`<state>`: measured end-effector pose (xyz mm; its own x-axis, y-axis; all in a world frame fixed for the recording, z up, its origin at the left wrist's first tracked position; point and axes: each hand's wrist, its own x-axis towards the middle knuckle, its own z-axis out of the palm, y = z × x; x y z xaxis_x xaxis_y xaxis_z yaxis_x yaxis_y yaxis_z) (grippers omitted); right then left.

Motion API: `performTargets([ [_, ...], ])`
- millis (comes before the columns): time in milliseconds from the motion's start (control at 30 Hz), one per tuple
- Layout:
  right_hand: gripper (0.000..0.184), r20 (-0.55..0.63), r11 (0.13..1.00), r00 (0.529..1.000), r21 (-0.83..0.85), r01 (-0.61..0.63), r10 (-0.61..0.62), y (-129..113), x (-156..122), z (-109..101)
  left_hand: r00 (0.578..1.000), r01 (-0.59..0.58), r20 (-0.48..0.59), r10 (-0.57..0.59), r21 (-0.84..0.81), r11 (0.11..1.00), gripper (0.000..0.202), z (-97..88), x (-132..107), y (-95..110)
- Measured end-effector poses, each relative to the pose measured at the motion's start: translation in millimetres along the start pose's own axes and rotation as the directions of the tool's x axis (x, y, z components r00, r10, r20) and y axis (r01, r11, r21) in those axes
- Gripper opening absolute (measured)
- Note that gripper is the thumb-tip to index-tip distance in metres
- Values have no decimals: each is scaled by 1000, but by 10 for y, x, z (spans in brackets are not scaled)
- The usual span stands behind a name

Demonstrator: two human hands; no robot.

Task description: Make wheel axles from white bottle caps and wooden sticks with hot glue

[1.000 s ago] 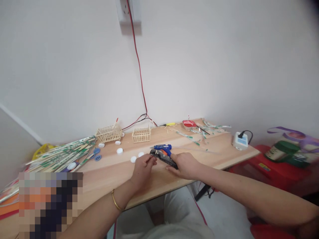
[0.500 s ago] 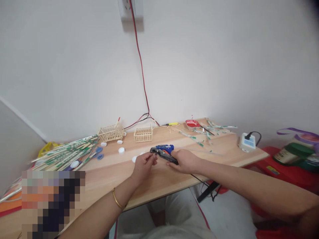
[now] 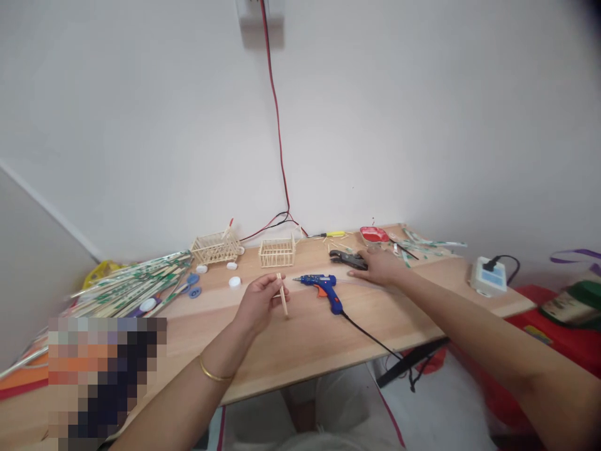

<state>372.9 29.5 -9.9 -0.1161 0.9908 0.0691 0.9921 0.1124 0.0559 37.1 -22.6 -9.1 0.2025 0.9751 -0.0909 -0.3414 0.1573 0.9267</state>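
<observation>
Near the wall on the wooden surface (image 3: 263, 354), one stick frame (image 3: 215, 248) w/ white caps (image 3: 231, 265) at its base looks furthest along; 2nd frame (image 3: 277, 254) beside it shows no caps, so prob. less finished. L hand (image 3: 263, 300) has thumb + fingers pinched on short sticks (image 3: 284, 301), not attached to either frame, just left of the blue glue gun (image 3: 325, 281) nozzle. R hand (image 3: 378, 267) lies over black pliers (image 3: 351, 259) behind the gun, can't tell if gripping or just resting.
</observation>
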Motion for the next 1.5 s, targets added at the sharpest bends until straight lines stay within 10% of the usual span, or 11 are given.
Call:
performTargets([
  [333,73,-181,981,976,134,144,-118,36,134,57,983,-56,-171,63,48,997,34,-310,120,298],
  [500,37,-369,899,897,261,351,-244,-478,85,-257,992,-5,-126,13,61,998,27,-308,111,323],
  [733,35,-430,442,653,496,748,-623,-1599,-12,-373,988,151,-6,-153,-104,983,18,-264,105,221],
  [900,20,-576,305,516,426,852,-634,-1745,37,-364,979,202,36,-200,-104,974,15,-328,146,215],
  [1000,20,-588,336,542,429,838,-601,-1666,58,-375,980,199,18,-198,-36,979,18,-352,148,235],
  [1133,21,-537,472,696,511,718,-477,-1582,80,-397,982,184,-11,-190,317,930,24,-271,81,199],
  [1267,27,-434,491,792,625,608,-429,-1594,112,-364,993,10,69,-99,770,638,17,-157,6,95],
  [1500,19,-420,403,798,702,588,-433,-1633,129,-265,940,-260,179,291,928,268,30,-281,99,41],
])
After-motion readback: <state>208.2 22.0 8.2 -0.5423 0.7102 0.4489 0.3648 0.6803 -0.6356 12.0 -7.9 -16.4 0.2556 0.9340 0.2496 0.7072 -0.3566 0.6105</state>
